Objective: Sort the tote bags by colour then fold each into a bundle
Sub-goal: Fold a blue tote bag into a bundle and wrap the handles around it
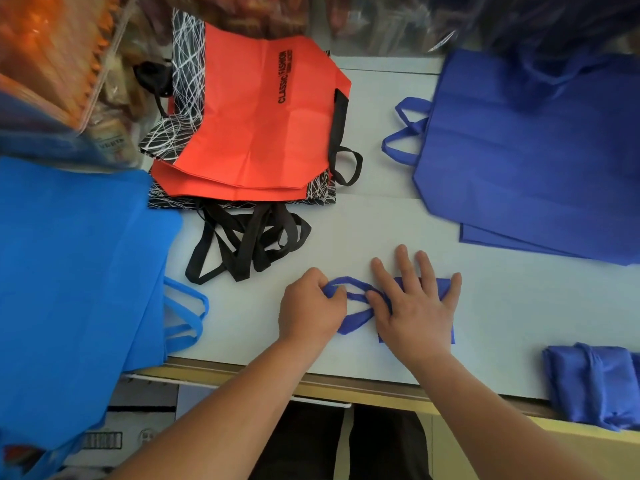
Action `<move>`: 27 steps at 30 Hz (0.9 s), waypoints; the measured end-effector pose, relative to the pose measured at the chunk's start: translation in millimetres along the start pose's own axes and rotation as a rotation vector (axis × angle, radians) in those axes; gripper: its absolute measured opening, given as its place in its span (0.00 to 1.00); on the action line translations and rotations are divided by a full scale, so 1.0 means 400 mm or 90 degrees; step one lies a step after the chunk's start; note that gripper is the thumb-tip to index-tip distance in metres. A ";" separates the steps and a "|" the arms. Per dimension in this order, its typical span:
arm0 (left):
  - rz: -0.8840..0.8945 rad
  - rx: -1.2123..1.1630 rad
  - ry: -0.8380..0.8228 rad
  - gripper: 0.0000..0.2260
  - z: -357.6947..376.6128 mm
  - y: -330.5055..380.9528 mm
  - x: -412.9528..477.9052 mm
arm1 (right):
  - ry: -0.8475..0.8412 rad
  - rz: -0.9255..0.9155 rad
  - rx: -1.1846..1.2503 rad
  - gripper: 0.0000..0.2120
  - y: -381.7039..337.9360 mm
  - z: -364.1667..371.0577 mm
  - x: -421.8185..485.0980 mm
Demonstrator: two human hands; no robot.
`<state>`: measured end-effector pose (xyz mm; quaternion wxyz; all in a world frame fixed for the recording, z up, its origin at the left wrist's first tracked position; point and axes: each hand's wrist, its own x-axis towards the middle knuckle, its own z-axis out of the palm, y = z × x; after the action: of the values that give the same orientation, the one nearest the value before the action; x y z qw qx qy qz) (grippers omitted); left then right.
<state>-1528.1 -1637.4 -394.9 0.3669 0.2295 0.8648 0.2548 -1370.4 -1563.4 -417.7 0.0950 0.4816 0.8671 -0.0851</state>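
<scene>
**A:** Where was the tote being worked on?

**B:** The folded dark blue tote point(441, 285) lay on the white bench point(363, 223), close to the near edge and about midway along it. The right hand point(419, 313) lay flat on top, fingers straight and spread wide, pressing it down.

**A:** And the other hand?

**B:** The left hand point(311, 310) was just beside it, fingers curled tight round the tote's handle loops point(349, 322), which stuck out from the left end of the fold.

**A:** What about the rest of the bags?

**B:** A stack of flat dark blue totes point(536, 161) sat at the far right corner. A finished dark blue bundle point(588, 386) sat at the near right edge, partly over it. The light blue totes point(79, 271) covered the left end and hung over the near edge. The orange totes point(256, 116), with black-and-white patterned sides, were piled at the far edge left of centre, their black handles point(249, 240) trailing in a tangle toward the hands.
</scene>
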 end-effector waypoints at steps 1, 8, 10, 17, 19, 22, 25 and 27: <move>0.046 0.055 0.016 0.11 -0.003 0.003 0.008 | 0.005 0.000 0.006 0.27 0.002 0.001 -0.001; 0.664 0.339 -0.018 0.10 -0.072 -0.055 0.062 | 0.015 0.035 0.025 0.26 -0.009 0.006 0.003; 0.855 0.413 -0.084 0.05 -0.088 -0.083 0.078 | 0.018 0.039 0.026 0.26 -0.008 0.008 0.006; 0.879 0.516 -0.262 0.09 -0.192 -0.107 0.124 | 0.014 0.012 0.044 0.30 0.005 0.010 0.007; 0.794 0.459 -0.341 0.05 -0.188 -0.064 0.103 | 0.013 -0.008 0.048 0.30 0.012 0.010 0.007; 0.627 0.331 -0.366 0.08 -0.171 -0.023 0.063 | 0.000 -0.028 0.052 0.29 0.017 0.005 0.010; 0.438 0.148 -0.345 0.09 -0.166 -0.009 0.045 | -0.004 -0.033 0.075 0.30 0.021 -0.002 0.007; 0.323 -0.005 -0.328 0.09 -0.146 0.006 0.024 | 0.003 -0.052 0.103 0.31 0.025 -0.008 0.001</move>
<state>-1577.6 -1645.9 -363.4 0.4986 0.4920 0.6585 0.2752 -1362.3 -1557.0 -415.5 0.0503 0.4523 0.8764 -0.1574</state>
